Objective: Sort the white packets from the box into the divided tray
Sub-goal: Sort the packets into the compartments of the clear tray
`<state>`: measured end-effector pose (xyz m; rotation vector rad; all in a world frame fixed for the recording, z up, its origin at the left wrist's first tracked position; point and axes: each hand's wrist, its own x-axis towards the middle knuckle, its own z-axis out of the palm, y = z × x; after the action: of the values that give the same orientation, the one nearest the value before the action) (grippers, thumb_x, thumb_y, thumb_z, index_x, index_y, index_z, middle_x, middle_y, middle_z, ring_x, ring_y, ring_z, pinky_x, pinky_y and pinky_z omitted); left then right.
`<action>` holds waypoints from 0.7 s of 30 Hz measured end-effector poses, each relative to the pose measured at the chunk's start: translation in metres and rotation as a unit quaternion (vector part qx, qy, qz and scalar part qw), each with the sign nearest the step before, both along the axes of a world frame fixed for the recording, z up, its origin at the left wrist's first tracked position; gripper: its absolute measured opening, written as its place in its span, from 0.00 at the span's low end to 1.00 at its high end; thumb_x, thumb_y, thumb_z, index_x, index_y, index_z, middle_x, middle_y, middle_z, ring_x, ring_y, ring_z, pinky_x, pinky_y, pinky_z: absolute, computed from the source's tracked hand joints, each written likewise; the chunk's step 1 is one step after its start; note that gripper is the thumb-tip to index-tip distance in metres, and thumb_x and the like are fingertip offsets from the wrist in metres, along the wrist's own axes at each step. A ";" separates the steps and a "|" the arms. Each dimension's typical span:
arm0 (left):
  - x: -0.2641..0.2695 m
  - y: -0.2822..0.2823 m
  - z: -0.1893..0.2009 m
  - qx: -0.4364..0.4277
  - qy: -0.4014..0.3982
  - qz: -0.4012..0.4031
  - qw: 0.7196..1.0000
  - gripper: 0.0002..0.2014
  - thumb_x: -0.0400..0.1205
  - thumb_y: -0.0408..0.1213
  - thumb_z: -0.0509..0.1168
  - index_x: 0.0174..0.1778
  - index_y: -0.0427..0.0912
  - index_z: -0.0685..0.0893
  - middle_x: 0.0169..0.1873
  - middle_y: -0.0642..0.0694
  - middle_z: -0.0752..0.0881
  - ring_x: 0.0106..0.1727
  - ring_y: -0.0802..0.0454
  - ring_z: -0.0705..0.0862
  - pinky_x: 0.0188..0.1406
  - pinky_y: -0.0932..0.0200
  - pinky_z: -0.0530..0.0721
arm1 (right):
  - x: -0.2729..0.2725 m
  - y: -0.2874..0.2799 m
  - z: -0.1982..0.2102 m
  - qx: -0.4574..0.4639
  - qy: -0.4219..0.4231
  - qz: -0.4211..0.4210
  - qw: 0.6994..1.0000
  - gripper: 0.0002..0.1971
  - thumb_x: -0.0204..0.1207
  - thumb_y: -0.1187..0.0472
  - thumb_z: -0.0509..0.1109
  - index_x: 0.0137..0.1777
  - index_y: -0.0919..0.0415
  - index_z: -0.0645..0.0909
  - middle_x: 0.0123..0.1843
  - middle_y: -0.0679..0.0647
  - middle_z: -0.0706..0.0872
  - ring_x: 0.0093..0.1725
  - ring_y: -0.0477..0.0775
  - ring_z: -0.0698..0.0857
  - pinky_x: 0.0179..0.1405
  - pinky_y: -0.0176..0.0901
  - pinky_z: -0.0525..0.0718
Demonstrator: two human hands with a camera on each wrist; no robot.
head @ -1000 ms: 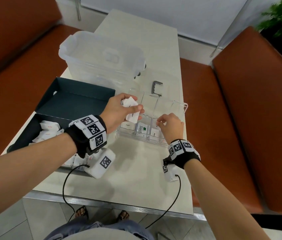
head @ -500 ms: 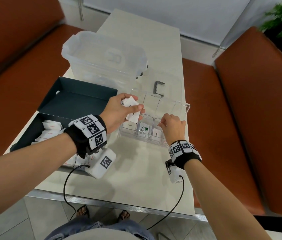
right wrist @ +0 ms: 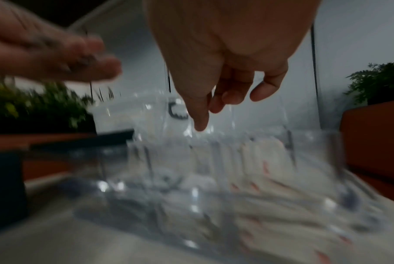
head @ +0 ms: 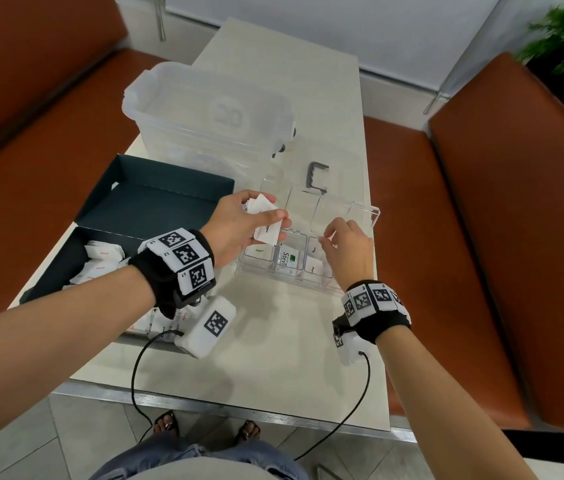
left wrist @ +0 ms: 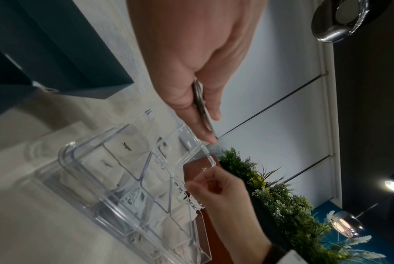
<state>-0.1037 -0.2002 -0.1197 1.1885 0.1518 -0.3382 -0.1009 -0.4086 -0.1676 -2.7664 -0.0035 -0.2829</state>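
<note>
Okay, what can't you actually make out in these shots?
- Head view: how many packets the left hand holds; thumb and fingers cover the stack.
- Right wrist view: tray contents, motion-blurred.
- Head view: the right hand hides the tray's right compartment and its own fingertips.

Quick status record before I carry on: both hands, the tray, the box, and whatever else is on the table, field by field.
left hand: pinches a small stack of white packets over the tray's left side
right hand: fingers loosely curled, holds nothing, above the tray's right end
divided tray: clear; near row holds a Sugar packet, a Stevia packet, another white packet at right
box: dark, open, white packets remain inside
also on the table: lidded clear tub
</note>
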 end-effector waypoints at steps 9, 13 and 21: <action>0.004 -0.011 0.002 0.044 0.008 -0.002 0.999 0.16 0.79 0.37 0.72 0.61 0.38 0.81 0.52 0.37 0.90 0.47 0.46 0.92 0.35 0.59 0.88 | -0.030 0.061 0.042 0.438 0.111 0.018 0.892 0.19 0.72 0.53 0.77 0.57 0.54 0.73 0.36 0.54 0.89 0.28 0.46 0.87 0.31 0.39 0.86; 0.005 -0.008 0.009 -0.003 0.050 -0.067 0.996 0.12 0.85 0.33 0.61 0.63 0.39 0.81 0.50 0.40 0.91 0.46 0.47 0.90 0.42 0.53 0.90 | -0.028 0.056 0.043 0.482 0.097 -0.023 0.870 0.17 0.73 0.68 0.73 0.61 0.56 0.76 0.40 0.59 0.88 0.30 0.50 0.86 0.31 0.42 0.85; 0.000 -0.005 0.010 0.012 0.024 -0.107 0.994 0.17 0.85 0.22 0.58 0.68 0.40 0.79 0.55 0.39 0.88 0.51 0.43 0.89 0.50 0.51 0.90 | -0.028 0.048 0.047 0.492 0.084 -0.002 0.866 0.11 0.74 0.65 0.74 0.55 0.56 0.85 0.34 0.55 0.87 0.29 0.48 0.85 0.31 0.42 0.87</action>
<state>-0.1038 -0.2048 -0.1094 1.2247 0.0700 -0.5544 -0.1291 -0.3604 -0.1205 -1.7538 0.1494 -0.0123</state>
